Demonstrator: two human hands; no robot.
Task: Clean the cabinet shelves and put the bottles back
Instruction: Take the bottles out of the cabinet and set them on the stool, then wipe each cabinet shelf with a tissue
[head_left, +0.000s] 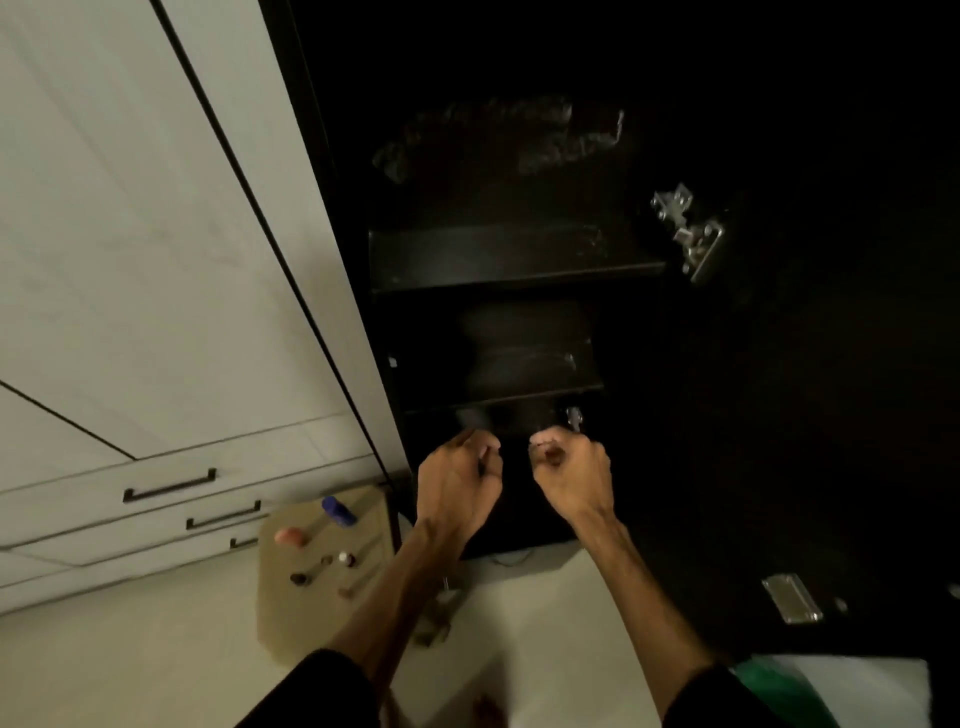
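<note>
Setting: dim room, dark cabinet (519, 260) standing open beside white cupboard fronts (156, 260) with black drawer handles (169, 486); pale floor below.
Shelves: two dark shelf boards showing, upper shelf (514, 254) and lower shelf (530, 364); nothing seen sitting on either; faint smears showing on the back panel above.
Bottles: small bottles (322, 545) lying and standing on a tan board (291, 613) on the floor, left of the cabinet, well apart from the shelves; blue one (337, 510) and pinkish one (290, 536) readable, rest too small to name.
Left hand: left hand (457, 483) hovering at the cabinet's lower front, fingers curling inward; whether it is holding anything, cannot tell, too dark.
Right hand: right hand (571, 473) beside it, fingers bunching into a loose fist near a small metal fitting (574, 415); something dark may be sitting in the grip, cannot tell.
Hardware: metal hinge (685, 234) on the right wall, hinge plate (792, 597) on the open door.
Stage guess: shelves looking cleared, bottles not yet going back.
Risk: poor light is making missed dirt likely on black boards.
Risk: knuckles are working close to the fitting, so scraping is possible.
Risk: bottles are sitting near the person's feet, so a step back could be knocking them over.
</note>
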